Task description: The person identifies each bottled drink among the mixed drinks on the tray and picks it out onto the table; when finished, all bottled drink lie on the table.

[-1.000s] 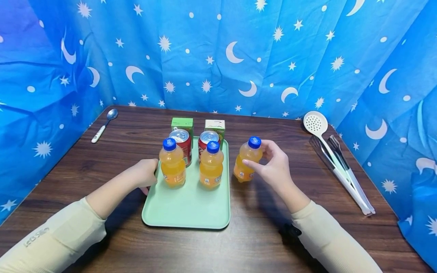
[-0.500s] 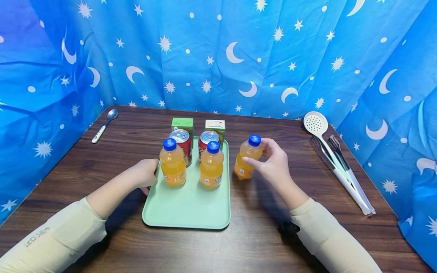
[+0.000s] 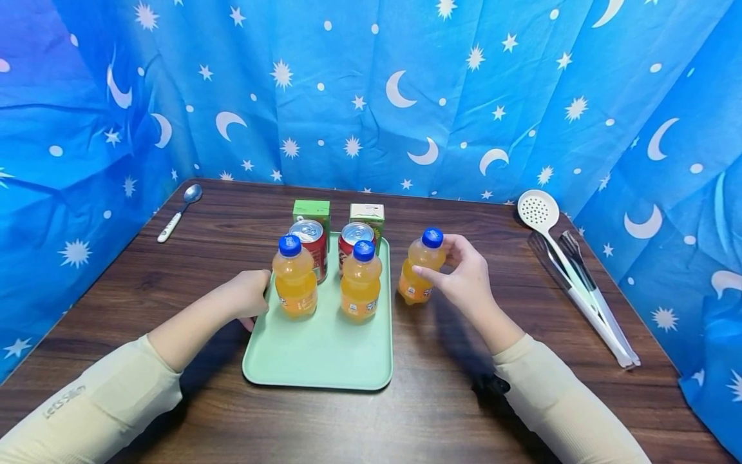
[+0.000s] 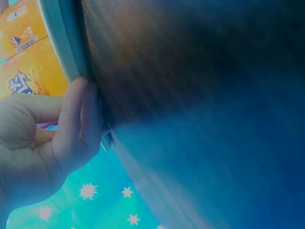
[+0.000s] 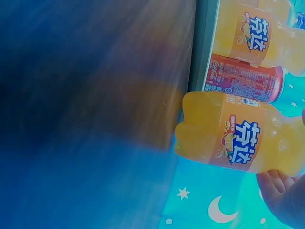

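My left hand (image 3: 246,296) grips the left rim of a pale green tray (image 3: 315,361); in the left wrist view its fingers (image 4: 76,114) curl at the tray's edge. Just right of the tray, my right hand (image 3: 466,277) holds an orange soda bottle (image 3: 420,270) with a blue cap, thumb on the near side. That bottle leans slightly; whether its base touches the table I cannot tell. Two similar bottles, a left one (image 3: 294,283) and a right one (image 3: 361,290), stand on the tray. Behind them are two red cola cans, left (image 3: 315,248) and right (image 3: 355,233).
Two drink cartons, one green-topped (image 3: 311,209) and one white-topped (image 3: 367,211), stand behind the cans. A spoon (image 3: 180,212) lies at the far left of the wooden table (image 3: 313,425). On the right lie a white slotted skimmer (image 3: 539,211) and other long-handled utensils (image 3: 603,316).
The bottle in my right hand has shifted slightly up and away, mostly in the first half second. My left hand and the tray hold their place.
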Motion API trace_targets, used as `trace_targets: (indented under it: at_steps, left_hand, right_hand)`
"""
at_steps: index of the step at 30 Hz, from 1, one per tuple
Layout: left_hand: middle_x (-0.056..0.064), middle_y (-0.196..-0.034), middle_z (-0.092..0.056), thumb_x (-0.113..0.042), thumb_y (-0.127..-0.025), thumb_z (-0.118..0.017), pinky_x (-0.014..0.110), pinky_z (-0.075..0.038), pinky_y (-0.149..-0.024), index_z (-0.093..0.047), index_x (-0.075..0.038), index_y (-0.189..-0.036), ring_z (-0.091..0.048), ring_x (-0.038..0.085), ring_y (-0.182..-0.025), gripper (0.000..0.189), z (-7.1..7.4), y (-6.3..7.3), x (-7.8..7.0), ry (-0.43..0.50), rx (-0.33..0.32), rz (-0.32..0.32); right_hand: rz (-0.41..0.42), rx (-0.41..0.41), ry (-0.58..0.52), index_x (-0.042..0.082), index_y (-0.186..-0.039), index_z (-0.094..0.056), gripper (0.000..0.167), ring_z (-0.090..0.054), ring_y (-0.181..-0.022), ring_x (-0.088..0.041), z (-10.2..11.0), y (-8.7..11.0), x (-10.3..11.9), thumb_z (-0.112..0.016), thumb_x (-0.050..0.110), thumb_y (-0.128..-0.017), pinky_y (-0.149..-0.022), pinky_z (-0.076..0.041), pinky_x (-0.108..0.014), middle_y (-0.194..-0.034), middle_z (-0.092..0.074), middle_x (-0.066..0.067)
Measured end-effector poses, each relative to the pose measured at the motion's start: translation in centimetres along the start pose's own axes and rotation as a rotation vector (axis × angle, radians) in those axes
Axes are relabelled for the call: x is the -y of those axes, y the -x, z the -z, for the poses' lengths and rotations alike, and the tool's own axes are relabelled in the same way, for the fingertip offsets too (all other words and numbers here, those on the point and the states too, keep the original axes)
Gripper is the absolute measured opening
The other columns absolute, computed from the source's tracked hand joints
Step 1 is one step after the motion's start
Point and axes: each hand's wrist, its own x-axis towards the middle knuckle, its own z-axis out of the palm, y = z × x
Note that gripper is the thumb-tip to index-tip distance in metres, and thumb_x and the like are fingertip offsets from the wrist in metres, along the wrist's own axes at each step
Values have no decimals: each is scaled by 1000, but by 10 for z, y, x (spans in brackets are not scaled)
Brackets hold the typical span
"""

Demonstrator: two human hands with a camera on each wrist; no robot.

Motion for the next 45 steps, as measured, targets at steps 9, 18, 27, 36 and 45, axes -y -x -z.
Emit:
trace_targets:
  at_steps: [9, 18, 27, 36, 45]
  left_hand:
    - [15, -82, -53, 11, -83, -54, 30, -56, -45, -49, 2, -102, -61, 21, -58, 21, -1, 0, -1, 2, -2, 5]
    - [15, -82, -54, 11, -83, -54, 30, -56, -44, -49, 2, -102, -61, 22, -56, 22, 0, 0, -2, -6, -1, 3]
    - [15, -83, -54, 12, -82, -54, 30, -56, -44, -49, 2, -101, -61, 22, -56, 22, -1, 2, -3, -5, -6, 7]
    - [15, -82, -54, 12, -82, -54, 31, -56, -43, -49, 2, -101, -61, 22, -56, 21, -1, 2, -3, -8, -8, 0]
    - [14, -81, -54, 11, -83, -54, 30, -56, -44, -49, 2, -101, -61, 21, -56, 20, -1, 1, -3, -16, -9, 3]
  right_hand:
    - [-23, 4, 13, 4, -112, -54, 54, -62, -95, -20, 0, 0, -1, -83, 21, -71, -86, -53, -37, -104, -63, -8]
    - [-23, 18, 19, 3, -113, -53, 54, -62, -95, -20, 1, 0, -1, -82, 22, -72, -86, -53, -37, -104, -62, -8]
    - [-31, 31, 20, 4, -113, -53, 55, -61, -95, -20, 1, -1, -1, -82, 23, -72, -86, -53, -37, -103, -62, -8]
    - [-28, 36, 13, 4, -113, -52, 53, -61, -94, -20, 1, -1, -2, -82, 21, -72, -85, -54, -36, -102, -61, -8]
    - [-40, 44, 9, 3, -115, -51, 55, -61, -96, -22, 1, -2, -2, -81, 22, -73, -87, -53, -38, -103, -60, -9]
